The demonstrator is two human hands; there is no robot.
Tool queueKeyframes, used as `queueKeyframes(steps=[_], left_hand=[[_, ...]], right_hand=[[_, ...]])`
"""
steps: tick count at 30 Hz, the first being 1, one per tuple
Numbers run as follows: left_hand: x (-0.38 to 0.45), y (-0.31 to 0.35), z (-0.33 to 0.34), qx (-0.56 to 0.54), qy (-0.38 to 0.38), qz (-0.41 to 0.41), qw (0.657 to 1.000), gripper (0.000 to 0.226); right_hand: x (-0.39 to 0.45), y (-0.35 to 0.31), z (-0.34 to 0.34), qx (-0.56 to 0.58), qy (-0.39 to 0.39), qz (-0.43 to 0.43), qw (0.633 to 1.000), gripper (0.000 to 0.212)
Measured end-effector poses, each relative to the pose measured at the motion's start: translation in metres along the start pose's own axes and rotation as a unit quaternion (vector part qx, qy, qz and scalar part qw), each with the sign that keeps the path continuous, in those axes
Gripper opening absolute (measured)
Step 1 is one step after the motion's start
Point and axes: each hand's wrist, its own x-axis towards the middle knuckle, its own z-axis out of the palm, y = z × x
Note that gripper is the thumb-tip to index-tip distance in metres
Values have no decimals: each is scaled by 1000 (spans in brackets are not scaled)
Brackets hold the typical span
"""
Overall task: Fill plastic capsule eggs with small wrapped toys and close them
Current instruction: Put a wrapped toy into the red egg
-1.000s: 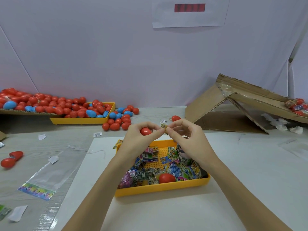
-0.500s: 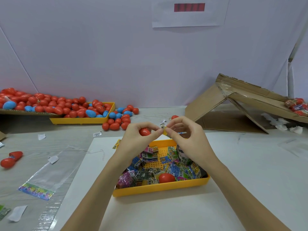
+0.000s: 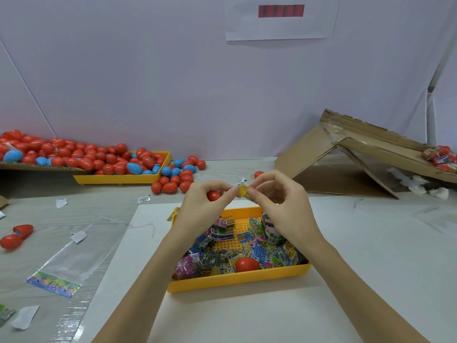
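The right hand (image 3: 282,206) pinches a small yellow wrapped toy (image 3: 243,190) at its fingertips, and the left hand (image 3: 205,206) pinches the toy's other edge while cupping a red capsule egg (image 3: 213,195) in its curled fingers. Both hover above the yellow tray (image 3: 237,279) of wrapped toys (image 3: 222,243) on the table (image 3: 371,256). This looks like the filling step: the toy probably needs folding smaller, then pushing into the egg before snapping it closed.
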Motion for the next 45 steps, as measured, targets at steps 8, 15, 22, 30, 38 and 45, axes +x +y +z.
queueKeyframes(steps=[8, 15, 22, 30, 38, 45], left_hand=[[0, -3, 0, -17, 0, -9, 1000, 15], [1, -3, -2, -10, -6, -2, 1000, 15], [0, -2, -3, 6, -10, 3, 1000, 15], [0, 8, 1, -265, -90, -122, 952, 17], [-4, 6, 6, -145, -73, -11, 987, 44], [-3, 5, 2, -121, -75, 1, 990, 42]], right_hand=[[1, 1, -1, 42, -47, 61, 996, 21], [0, 0, 0, 17, -47, 44, 998, 10], [0, 0, -1, 29, -45, 79, 995, 18], [1, -1, -3, 213, 26, 213, 953, 22], [1, 1, -3, 168, 31, 186, 968, 20], [0, 0, 0, 131, 10, 146, 981, 12]])
